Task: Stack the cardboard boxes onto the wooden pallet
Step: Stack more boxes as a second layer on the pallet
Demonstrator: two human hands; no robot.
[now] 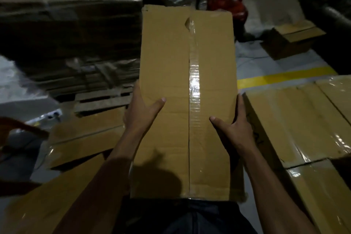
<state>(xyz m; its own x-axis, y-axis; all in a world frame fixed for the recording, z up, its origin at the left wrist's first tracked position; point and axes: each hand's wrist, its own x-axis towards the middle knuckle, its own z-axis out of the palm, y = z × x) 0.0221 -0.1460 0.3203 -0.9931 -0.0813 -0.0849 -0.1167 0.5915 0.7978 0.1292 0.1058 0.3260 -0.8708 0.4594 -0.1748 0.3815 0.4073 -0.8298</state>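
I carry a long brown cardboard box (pixel 171 85) lengthwise in front of my body, its top seam closed with clear tape. My left hand (pixel 141 108) grips its left side with the thumb lying on top. My right hand (pixel 234 125) grips the right side the same way, thumb on the top face. The fingers of both hands are hidden behind the box sides. A wooden pallet (pixel 102 99) loaded with flattened cardboard bundles (pixel 72 34) stands ahead on the left. More taped boxes (pixel 303 116) lie low on my right.
Cardboard boxes (pixel 79 138) lie on the floor at lower left. A small open box (pixel 292 38) sits at the far right near a yellow floor line (pixel 281 77). A red pallet jack (pixel 228 4) stands behind the carried box. The room is dim.
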